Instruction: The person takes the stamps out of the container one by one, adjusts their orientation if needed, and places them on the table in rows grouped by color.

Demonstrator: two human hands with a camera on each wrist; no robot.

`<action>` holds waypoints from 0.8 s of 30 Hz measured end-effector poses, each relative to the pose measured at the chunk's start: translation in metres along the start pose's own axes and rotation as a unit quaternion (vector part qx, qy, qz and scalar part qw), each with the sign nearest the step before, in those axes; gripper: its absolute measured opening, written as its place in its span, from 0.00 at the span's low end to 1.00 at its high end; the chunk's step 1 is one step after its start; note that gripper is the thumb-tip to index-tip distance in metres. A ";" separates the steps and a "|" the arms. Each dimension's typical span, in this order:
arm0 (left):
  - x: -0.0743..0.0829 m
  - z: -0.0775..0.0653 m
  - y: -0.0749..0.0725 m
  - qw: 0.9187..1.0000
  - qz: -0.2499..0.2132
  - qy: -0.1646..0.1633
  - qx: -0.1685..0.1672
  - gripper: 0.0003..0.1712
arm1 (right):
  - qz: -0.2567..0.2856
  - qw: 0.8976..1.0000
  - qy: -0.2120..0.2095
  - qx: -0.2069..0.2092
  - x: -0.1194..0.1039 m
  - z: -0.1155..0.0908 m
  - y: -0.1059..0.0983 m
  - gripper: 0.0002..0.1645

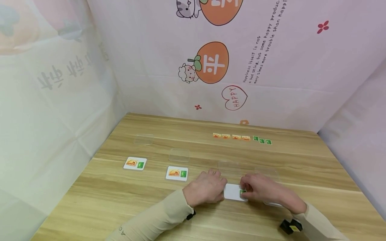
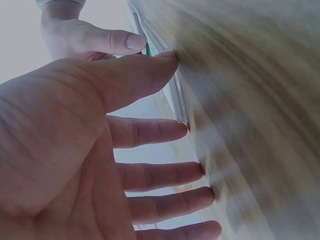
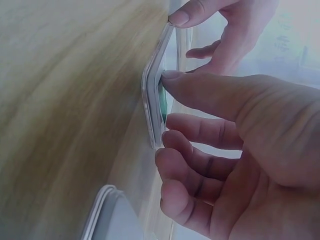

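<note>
A white card [image 1: 232,192] with a clear plastic rim lies on the wooden table. At its left end is my left hand [image 1: 206,187], thumb and index fingertip touching the card's edge, the other fingers stretched out with their tips on the table. My right hand [image 1: 263,190] is over the right end. It pinches a small green picture piece [image 3: 163,102] between thumb and index finger, low against the white face. Its remaining fingers curl loosely beside the card. Part of the green piece is hidden by the fingers in the head view.
Two white cards [image 1: 134,163] [image 1: 176,173] bearing orange and green pictures lie left. Clear plates [image 1: 179,155] stand behind the cards. Farther back are a row of orange pieces [image 1: 225,136] and several green pieces [image 1: 262,141]. Another white card [image 3: 115,220] lies by my right hand.
</note>
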State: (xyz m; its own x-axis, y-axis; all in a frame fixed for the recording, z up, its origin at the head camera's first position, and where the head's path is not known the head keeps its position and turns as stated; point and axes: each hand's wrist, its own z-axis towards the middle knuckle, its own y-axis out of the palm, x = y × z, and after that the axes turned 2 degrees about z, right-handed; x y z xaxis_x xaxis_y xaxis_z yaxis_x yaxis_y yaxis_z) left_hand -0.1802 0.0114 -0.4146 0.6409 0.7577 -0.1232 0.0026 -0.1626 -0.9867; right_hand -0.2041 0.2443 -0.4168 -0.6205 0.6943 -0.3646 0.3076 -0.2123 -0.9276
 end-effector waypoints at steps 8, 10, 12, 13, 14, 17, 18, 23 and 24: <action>0.000 0.000 0.000 1.000 0.005 0.001 0.002 0.20 | 0.017 1.000 -0.004 0.002 0.000 0.001 0.000 0.13; 0.000 0.000 0.000 1.000 0.005 0.000 0.000 0.20 | 0.019 1.000 -0.005 0.004 0.000 0.001 0.000 0.14; 0.000 0.000 0.000 1.000 0.005 -0.001 -0.001 0.20 | 0.019 1.000 -0.006 0.005 0.000 0.001 0.000 0.14; 0.000 0.000 0.000 1.000 0.005 -0.001 -0.001 0.20 | 0.020 1.000 -0.007 0.006 0.000 0.001 0.000 0.14; 0.000 0.000 0.000 1.000 0.004 -0.001 -0.001 0.20 | 0.021 1.000 -0.008 0.007 0.000 0.001 0.000 0.13; 0.000 0.000 0.000 1.000 0.005 -0.001 -0.001 0.20 | 0.023 1.000 -0.013 0.011 0.001 0.001 0.001 0.12; 0.000 0.000 0.000 1.000 0.005 -0.001 -0.001 0.19 | 0.022 1.000 -0.015 0.013 0.001 0.002 0.002 0.12; 0.000 -0.001 -0.001 1.000 0.004 -0.001 -0.003 0.20 | 0.026 0.999 -0.020 0.020 0.001 0.003 0.003 0.12; 0.000 -0.001 -0.001 1.000 0.004 -0.001 -0.003 0.20 | 0.029 0.999 -0.022 0.020 0.001 0.003 0.002 0.12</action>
State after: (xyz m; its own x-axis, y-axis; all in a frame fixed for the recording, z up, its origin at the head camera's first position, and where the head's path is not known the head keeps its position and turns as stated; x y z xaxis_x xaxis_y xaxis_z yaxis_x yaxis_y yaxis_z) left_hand -0.1794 0.0113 -0.4138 0.6401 0.7571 -0.1308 0.0029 -0.1726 -0.9850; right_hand -0.2060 0.2428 -0.4197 -0.6336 0.6498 -0.4199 0.3157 -0.2783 -0.9071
